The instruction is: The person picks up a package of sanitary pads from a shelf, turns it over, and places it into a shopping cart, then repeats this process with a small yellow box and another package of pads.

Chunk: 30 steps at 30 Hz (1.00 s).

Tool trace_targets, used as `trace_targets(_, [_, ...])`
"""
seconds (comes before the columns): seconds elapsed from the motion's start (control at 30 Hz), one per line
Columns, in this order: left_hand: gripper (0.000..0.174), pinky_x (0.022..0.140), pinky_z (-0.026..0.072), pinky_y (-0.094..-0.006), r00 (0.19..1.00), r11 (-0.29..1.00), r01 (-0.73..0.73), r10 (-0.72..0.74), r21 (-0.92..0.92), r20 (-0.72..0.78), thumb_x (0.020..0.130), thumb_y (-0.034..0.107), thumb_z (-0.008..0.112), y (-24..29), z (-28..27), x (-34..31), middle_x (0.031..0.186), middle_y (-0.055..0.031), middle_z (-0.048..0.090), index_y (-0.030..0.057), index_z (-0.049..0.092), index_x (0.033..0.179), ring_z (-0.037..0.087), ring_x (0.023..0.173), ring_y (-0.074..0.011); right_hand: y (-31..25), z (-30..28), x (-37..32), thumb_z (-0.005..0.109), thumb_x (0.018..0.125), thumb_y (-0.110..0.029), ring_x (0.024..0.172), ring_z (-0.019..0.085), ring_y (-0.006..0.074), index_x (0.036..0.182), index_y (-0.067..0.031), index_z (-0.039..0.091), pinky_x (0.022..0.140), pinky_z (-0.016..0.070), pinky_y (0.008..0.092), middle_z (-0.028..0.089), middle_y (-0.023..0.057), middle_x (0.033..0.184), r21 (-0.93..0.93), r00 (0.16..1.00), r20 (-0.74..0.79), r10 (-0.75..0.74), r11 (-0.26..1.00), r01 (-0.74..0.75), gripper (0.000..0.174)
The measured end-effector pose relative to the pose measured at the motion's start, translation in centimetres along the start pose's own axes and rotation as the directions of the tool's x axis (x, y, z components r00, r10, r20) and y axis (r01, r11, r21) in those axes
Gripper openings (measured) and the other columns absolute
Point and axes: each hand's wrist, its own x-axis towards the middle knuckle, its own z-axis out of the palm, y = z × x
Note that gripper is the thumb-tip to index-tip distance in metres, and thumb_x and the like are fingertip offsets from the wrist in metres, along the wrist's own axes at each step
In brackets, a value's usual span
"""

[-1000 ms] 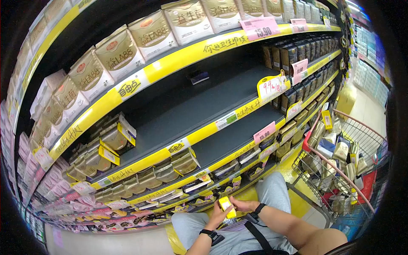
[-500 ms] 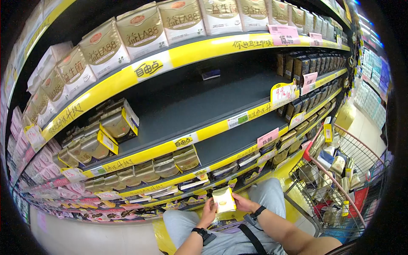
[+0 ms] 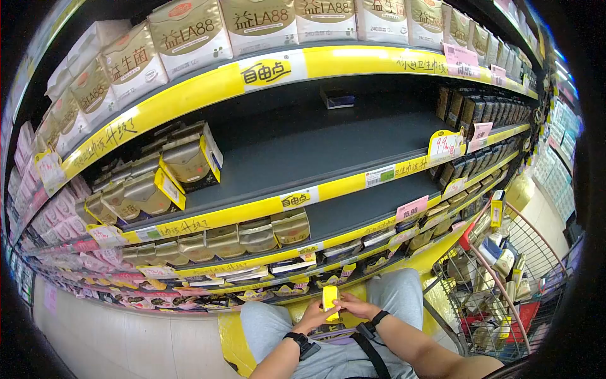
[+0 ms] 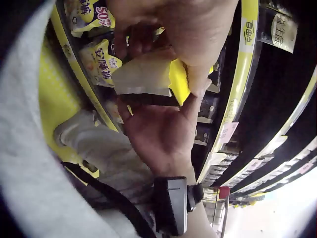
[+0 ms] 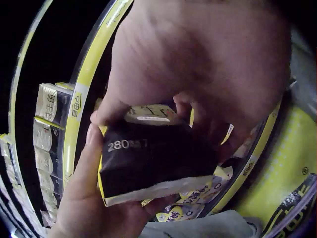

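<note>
Above my lap, both hands hold a small pack of sanitary pads point(image 3: 330, 302), its yellow side turned up in the head view. In the right wrist view the pack point(image 5: 153, 156) shows a dark face with "280" printed on it and a pale edge below. My left hand point(image 3: 312, 316) grips it from the left, with the thumb along its side in the right wrist view. From the other side my right hand point(image 3: 358, 307) grips it; several of its fingers are hidden behind the pack. Pale and dark faces of it show in the left wrist view.
Shelves point(image 3: 328, 189) with yellow edges rise in front, holding gold pad packs point(image 3: 189, 161) and dark packs point(image 3: 480, 114). A wire shopping cart point(image 3: 530, 234) with several packs stands close on the right. Yellow plastic point(image 3: 230, 341) lies beneath my legs.
The pack has been turned over in my hands: yellow side up, then pale front up, now yellow side up again. The head view has shifted, so the shelves sit further right.
</note>
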Motion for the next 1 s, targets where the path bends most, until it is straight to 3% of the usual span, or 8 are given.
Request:
trace_targets(0.2, [0.06,0.092,0.0467,-0.0327,0.981,0.982,-0.032,-0.004,-0.185,-0.192,0.086,0.026,0.072,-1.1,0.8,0.3,0.119,-0.012,0.063,0.0022,0.045,0.134,0.06,0.107,-0.0216,1.2,-2.0,2.2,0.049,0.1,-0.041,0.116,0.055,0.0183,0.138,-0.0092,0.044,0.098,0.045,0.0377,0.058,0.0035,0.128,0.353,0.959,-0.262,-0.108,0.914,0.199,0.05])
trace_targets(0.33, [0.045,0.093,0.0453,-0.0308,0.992,0.964,-0.069,0.04,-0.255,-0.118,0.094,0.014,0.062,-2.9,0.6,0.6,0.118,-0.0097,0.062,0.0021,0.046,0.134,0.059,0.106,-0.0186,-1.0,-1.8,0.6,0.045,0.101,-0.039,0.114,0.059,0.0205,0.132,-0.0066,0.052,0.1,0.0448,0.0396,0.061,0.0075,0.128,0.548,0.995,-0.091,-0.041,0.832,0.085,0.046])
trace_targets(0.43, [0.038,0.094,0.0436,-0.0297,0.994,0.991,0.019,-0.033,-0.134,-0.103,0.096,0.012,0.057,-3.9,0.1,0.7,0.117,-0.0089,0.063,0.0007,0.05,0.131,0.057,0.106,-0.016,-1.6,-1.2,-0.2,0.045,0.101,-0.037,0.115,0.057,0.0204,0.133,-0.0051,0.051,0.102,0.0437,0.039,0.059,0.008,0.13,0.503,0.999,-0.023,-0.03,0.863,0.038,0.046])
trace_targets(0.6, [0.031,0.092,0.0435,-0.0296,0.975,0.992,-0.121,0.123,0.022,-0.187,0.097,0.007,0.049,-4.6,-0.3,0.9,0.112,-0.0096,0.064,-0.0012,0.053,0.126,0.056,0.105,-0.0159,-0.9,-1.0,1.0,0.057,0.098,-0.032,0.117,0.052,0.0162,0.135,-0.0022,0.048,0.099,0.0417,0.0319,0.058,0.0059,0.128,0.367,0.992,-0.047,-0.114,0.922,0.124,0.048])
trace_targets(0.67, [0.03,0.091,0.0433,-0.0288,0.981,0.978,-0.007,-0.034,-0.21,-0.189,0.098,0.018,0.051,-3.5,0.2,0.5,0.108,-0.008,0.064,-0.0029,0.056,0.119,0.056,0.101,-0.0148,-0.7,-0.7,0.6,0.058,0.097,-0.036,0.117,0.051,0.0168,0.136,0.0001,0.046,0.098,0.0425,0.0314,0.057,0.0076,0.129,0.228,0.99,-0.102,-0.095,0.967,0.116,0.055])
trace_targets(0.77, [0.038,0.091,0.043,-0.0281,0.975,0.945,0.099,-0.154,-0.312,-0.158,0.098,0.029,0.054,-1.7,0.1,-0.2,0.106,-0.0082,0.063,-0.0035,0.057,0.117,0.056,0.102,-0.0151,0.2,-1.5,1.6,0.058,0.095,-0.042,0.119,0.05,0.0197,0.142,0.0019,0.038,0.099,0.0413,0.0311,0.051,0.0128,0.135,-0.007,0.992,-0.057,-0.109,0.994,0.108,0.066])
trace_targets(0.8, [0.048,0.091,0.0436,-0.0292,0.999,0.952,-0.028,0.014,-0.304,-0.049,0.092,0.034,0.063,-2.9,0.1,0.7,0.111,-0.0097,0.061,-0.0018,0.053,0.123,0.056,0.103,-0.0172,-0.7,-1.0,0.9,0.058,0.095,-0.041,0.12,0.049,0.02,0.142,0.0021,0.037,0.1,0.0407,0.0314,0.05,0.0127,0.136,0.045,0.996,-0.027,-0.088,0.995,0.089,0.067])
trace_targets(1.0, [0.077,0.094,0.0445,-0.0336,0.999,1.0,0.023,-0.023,0.002,-0.039,0.078,0.039,0.079,-4.6,0.4,1.5,0.124,-0.0184,0.049,-0.0063,0.045,0.13,0.054,0.112,-0.0263,-2.5,1.2,-0.1,0.057,0.096,-0.041,0.124,0.047,0.0209,0.144,0.0016,0.036,0.104,0.0371,0.0321,0.049,0.013,0.138,0.018,0.997,0.058,-0.056,0.998,0.055,0.068])
